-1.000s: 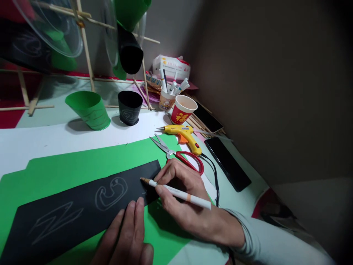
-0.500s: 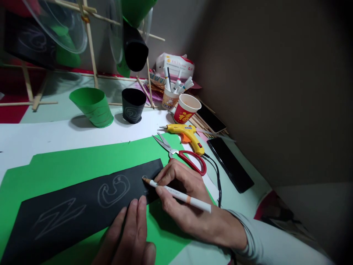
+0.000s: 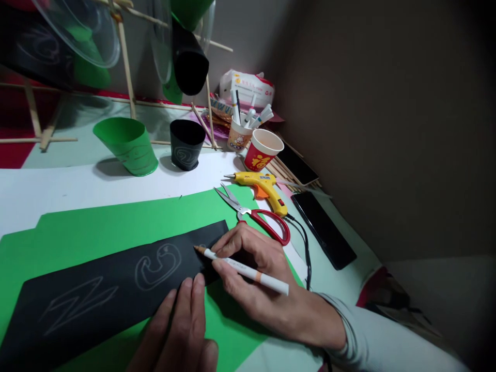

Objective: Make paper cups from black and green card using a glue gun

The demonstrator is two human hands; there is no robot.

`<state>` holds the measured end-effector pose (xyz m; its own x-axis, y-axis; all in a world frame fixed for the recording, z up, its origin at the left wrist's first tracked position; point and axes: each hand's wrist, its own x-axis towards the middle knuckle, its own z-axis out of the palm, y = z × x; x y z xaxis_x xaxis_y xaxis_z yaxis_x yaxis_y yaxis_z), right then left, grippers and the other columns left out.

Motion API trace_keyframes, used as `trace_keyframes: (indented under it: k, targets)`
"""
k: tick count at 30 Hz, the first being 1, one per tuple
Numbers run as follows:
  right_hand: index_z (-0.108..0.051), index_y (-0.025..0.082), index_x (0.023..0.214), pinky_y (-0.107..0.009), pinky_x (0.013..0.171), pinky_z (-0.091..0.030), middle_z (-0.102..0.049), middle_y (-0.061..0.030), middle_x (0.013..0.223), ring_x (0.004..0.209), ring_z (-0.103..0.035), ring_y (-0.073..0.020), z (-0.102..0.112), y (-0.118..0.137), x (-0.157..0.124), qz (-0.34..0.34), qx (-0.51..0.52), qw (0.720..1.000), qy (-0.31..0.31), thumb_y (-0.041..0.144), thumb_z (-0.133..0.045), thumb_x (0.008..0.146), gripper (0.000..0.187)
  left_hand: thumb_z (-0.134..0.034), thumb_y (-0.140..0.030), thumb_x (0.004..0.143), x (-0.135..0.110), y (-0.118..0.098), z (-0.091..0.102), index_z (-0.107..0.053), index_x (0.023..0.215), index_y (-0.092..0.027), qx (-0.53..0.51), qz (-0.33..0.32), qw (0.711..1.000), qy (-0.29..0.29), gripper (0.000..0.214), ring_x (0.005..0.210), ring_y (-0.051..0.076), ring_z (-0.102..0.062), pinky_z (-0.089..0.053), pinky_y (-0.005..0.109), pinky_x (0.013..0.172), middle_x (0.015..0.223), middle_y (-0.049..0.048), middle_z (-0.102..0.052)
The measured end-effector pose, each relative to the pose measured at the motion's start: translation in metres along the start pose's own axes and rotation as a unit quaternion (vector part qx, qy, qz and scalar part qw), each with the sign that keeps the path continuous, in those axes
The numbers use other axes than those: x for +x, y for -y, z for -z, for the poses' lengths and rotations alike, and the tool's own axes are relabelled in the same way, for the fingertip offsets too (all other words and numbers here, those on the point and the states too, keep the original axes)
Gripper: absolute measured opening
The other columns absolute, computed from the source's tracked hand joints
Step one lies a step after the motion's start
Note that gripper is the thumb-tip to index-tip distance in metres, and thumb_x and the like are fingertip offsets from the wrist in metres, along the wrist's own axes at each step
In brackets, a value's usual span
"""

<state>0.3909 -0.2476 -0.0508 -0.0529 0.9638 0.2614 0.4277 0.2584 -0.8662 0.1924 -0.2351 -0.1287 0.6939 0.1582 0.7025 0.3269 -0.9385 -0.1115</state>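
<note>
Black paper strip [image 3: 96, 294] with pale outlined letters lies slanted on a green sheet [image 3: 116, 227] at the near edge of the counter [image 3: 341, 281].
The left hand [image 3: 182, 330] lies flat, fingers straight and together, fingertips pressing the strip's lower edge. The right hand [image 3: 251, 281] is closed in a writing grip on a white pencil [image 3: 244, 268], whose tip touches the strip's right end. Red-handled scissors [image 3: 259, 219] lie just beyond it.

The person is wearing a light grey sleeve [image 3: 382, 343] on the right arm, wrinkling at the wrist. The left hand [image 3: 182, 330] and right hand [image 3: 263, 281] are showing bare.
</note>
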Motion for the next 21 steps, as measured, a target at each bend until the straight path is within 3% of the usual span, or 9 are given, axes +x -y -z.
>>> trace_keyframes:
  k: [6,10,21]
  targets:
    - [-0.060,0.018,0.095,-0.036,0.079,-0.053,-0.068,-0.0082,0.094,0.086,-0.063,-0.0191,0.0043,0.0031,-0.0007,-0.017,-0.024,1.000,0.006,0.020,-0.060,0.099,0.004,-0.045,-0.008,0.101,-0.0024,-0.0018,-0.0014,-0.055,0.087,-0.012,-0.033,0.014,0.999,-0.004,0.017,0.151,0.041,-0.041,-0.036,0.048,0.123,0.154,0.0388,-0.047]
    - [-0.056,0.020,0.095,-0.036,0.078,-0.053,-0.065,-0.0064,0.093,0.085,-0.060,-0.0191,0.0061,0.0026,-0.0011,-0.002,-0.040,0.999,0.002,0.019,-0.057,0.098,0.004,-0.045,-0.006,0.101,-0.0050,-0.0020,-0.0020,-0.054,0.095,-0.013,-0.038,0.020,0.999,-0.006,0.013,0.150,0.040,-0.042,-0.037,0.048,0.124,0.160,0.0360,-0.042]
    - [-0.047,0.023,0.086,-0.035,0.066,-0.044,-0.057,-0.0030,0.080,0.073,-0.051,-0.0182,0.0061,-0.0002,-0.0045,0.030,-0.071,0.997,-0.019,0.014,-0.054,0.093,0.014,-0.045,-0.008,0.101,-0.0054,0.0001,-0.0024,-0.055,0.091,-0.012,-0.045,0.011,0.999,0.008,0.015,0.153,0.040,-0.037,-0.032,0.047,0.126,0.164,0.0361,-0.035]
